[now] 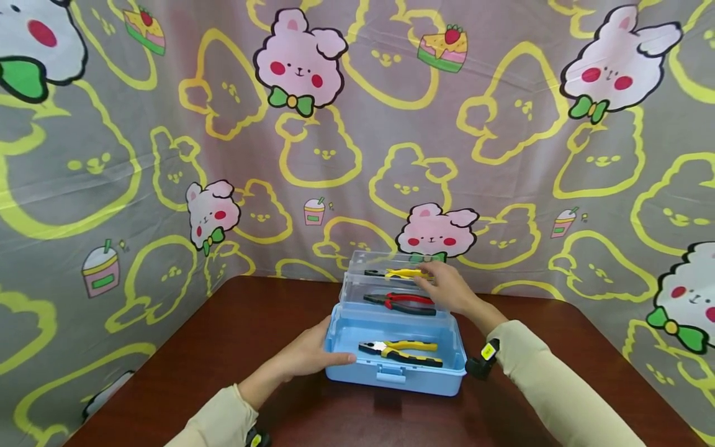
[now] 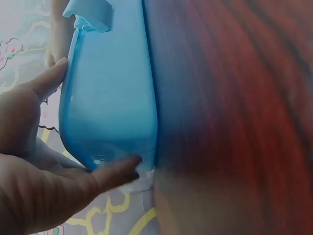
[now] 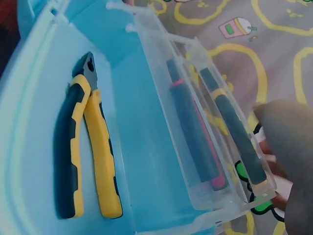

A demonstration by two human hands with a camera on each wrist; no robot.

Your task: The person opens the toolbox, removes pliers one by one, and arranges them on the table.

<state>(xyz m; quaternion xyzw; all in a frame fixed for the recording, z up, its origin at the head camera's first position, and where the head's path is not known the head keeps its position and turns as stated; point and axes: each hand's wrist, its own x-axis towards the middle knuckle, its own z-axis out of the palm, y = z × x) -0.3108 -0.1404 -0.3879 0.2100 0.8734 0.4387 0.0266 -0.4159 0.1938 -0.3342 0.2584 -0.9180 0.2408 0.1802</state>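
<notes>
A light blue toolbox (image 1: 363, 375) stands with its tiered clear trays raised at the back. My left hand (image 1: 304, 355) holds its left front corner, thumb at the front rim and fingers along the side wall. Yellow-and-black pliers (image 3: 102, 142) lie in the base. Pliers with red and black handles (image 1: 410, 305) lie in the lower clear tray (image 3: 168, 122). The upper tray (image 3: 264, 193) carries another yellow-and-black pair of pliers (image 1: 393, 273). My right hand (image 1: 449, 288) is at that tray's right end, fingers beside the plier handles; in the right wrist view they show beyond the tray wall.
The toolbox rests on a dark reddish-brown table (image 1: 268, 310). A grey cloth printed with cartoon rabbits (image 1: 503, 186) hangs behind and along both sides. The front latch (image 1: 391, 374) of the toolbox faces me.
</notes>
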